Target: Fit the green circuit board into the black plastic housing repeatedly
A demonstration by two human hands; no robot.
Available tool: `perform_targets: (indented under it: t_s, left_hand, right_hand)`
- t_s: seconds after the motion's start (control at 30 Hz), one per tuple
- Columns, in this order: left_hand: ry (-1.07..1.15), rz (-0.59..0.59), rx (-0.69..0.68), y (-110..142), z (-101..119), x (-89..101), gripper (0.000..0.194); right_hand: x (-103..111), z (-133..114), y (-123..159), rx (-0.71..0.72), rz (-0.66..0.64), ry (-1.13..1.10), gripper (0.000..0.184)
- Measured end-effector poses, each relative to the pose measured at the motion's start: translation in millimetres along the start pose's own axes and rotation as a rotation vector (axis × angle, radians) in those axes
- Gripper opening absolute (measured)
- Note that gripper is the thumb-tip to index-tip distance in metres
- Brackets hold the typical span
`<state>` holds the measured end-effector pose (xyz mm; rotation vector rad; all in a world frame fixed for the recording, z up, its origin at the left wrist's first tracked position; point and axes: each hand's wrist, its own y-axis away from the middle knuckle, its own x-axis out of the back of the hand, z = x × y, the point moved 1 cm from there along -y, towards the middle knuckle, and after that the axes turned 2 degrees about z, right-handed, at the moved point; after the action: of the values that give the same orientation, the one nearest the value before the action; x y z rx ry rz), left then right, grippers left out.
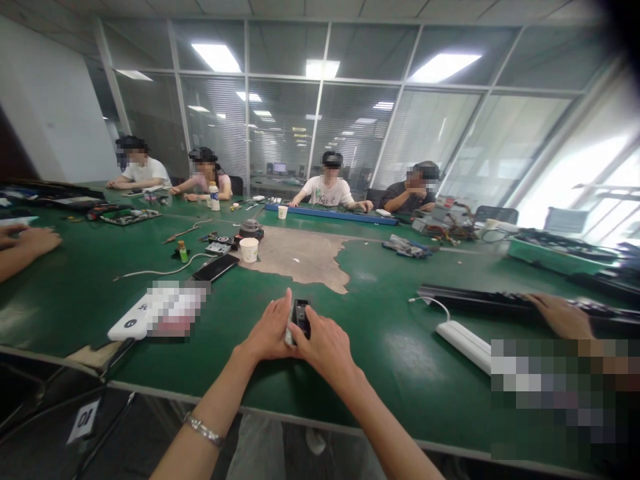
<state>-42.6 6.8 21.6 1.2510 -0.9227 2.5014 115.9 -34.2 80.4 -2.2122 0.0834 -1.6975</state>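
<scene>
My left hand (269, 331) and my right hand (320, 347) meet above the green bench top (380, 320), close to its front edge. Between them I hold a small black handheld device (301, 317) upright, its lower part hidden by my fingers. A sliver of something white (289, 337) shows against my left fingers, but I cannot tell what it is. A silver bracelet (204, 430) circles my left wrist.
A white power strip (465, 345) lies to my right and a black smartphone (216, 268) to my left, near a paper cup (249, 250). Another person's hand (30, 243) rests at the left, and a second person's hand (563, 317) at the right.
</scene>
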Motion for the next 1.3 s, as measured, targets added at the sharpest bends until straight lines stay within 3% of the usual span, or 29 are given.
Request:
perform_targets:
  t_s: [0.23, 0.37, 0.53, 0.83, 0.97, 1.3]
  left_hand:
    - [0.028, -0.009, 0.003, -1, 0, 0.5, 0.143]
    - [0.035, -0.026, 0.011, 0, -1, 0.9, 0.146]
    - [0.037, -0.043, 0.036, 0, -1, 1.5, 0.142]
    - [0.079, -0.037, 0.034, -1, 2, 2.0, 0.135]
    - [0.069, -0.041, 0.035, -1, 3, 1.7, 0.133]
    - [0.069, -0.046, 0.034, -1, 2, 3.1, 0.132]
  right_hand:
    - [-6, -3, 0, -0.009, 0.042, 0.003, 0.035]
    - [8, -1, -7, -0.023, 0.133, -0.027, 0.03]
    - [26, 18, -14, -0.102, 0.21, -0.045, 0.039]
    - [6, 71, 18, -0.255, 0.147, 0.083, 0.048]
    - [2, 78, 28, -0.235, 0.12, 0.07, 0.049]
    - [5, 83, 22, -0.256, 0.094, -0.012, 0.05]
